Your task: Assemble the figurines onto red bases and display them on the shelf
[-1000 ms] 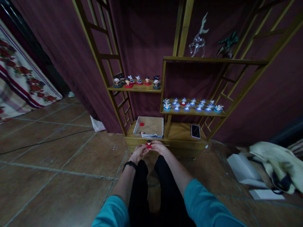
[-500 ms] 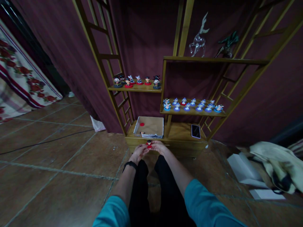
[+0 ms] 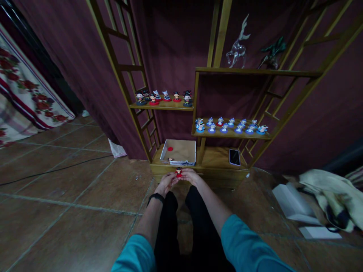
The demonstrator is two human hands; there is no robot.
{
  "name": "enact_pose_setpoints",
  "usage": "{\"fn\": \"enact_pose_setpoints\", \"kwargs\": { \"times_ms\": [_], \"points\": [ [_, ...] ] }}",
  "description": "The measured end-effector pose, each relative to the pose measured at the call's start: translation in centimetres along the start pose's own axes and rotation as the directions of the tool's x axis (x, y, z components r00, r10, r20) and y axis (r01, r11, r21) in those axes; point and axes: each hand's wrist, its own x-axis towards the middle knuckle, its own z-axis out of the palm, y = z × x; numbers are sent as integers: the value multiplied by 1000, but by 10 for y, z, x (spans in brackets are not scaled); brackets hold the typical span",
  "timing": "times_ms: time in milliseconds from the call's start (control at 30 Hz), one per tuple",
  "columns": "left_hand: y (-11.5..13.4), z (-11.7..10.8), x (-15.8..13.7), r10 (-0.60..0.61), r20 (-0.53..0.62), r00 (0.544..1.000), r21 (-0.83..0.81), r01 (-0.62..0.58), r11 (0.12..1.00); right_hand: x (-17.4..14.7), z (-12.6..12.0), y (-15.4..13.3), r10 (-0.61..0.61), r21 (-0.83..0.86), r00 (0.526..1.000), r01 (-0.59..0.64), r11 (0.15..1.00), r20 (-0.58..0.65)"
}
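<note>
Below centre frame, my left hand [image 3: 168, 182] and right hand [image 3: 190, 176] are pinching a red figurine [image 3: 178, 172] with fingers [image 3: 185, 174] nearly closed, probably seating its base [image 3: 178, 176], the next move calling for even pressure.

A single camera worn on the person's head supplies the view, looking forward and down over the black trousers [image 3: 167, 230] and teal sleeves [image 3: 249, 241] that rise from the bottom edge. It faces the wooden display shelf [image 3: 221, 173] nearly square-on, from a little way back and above its base. The left hand [image 3: 167, 182] and right hand [image 3: 189, 175] fall just below mid-frame, nearer the lens than the maroon curtain [image 3: 170, 45] behind the shelf. The view is wide: the shelf's uprights splay outward toward the top, and the tiled floor [image 3: 70, 170] spreads out to either side.
</note>
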Motion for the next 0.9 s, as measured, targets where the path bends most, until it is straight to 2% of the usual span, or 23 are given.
{"fn": "enact_pose_setpoints", "kwargs": {
  "times_ms": [633,900],
  "points": [
    [0,-2,2,30,48,998,-30,-29,999,-1,-1,0,-16,43,1000,17,999,-18],
    [-1,0,0,55,92,994,-19,-53,998,0,0,-1,-17,31,999,16,999,36]
  ]
}}
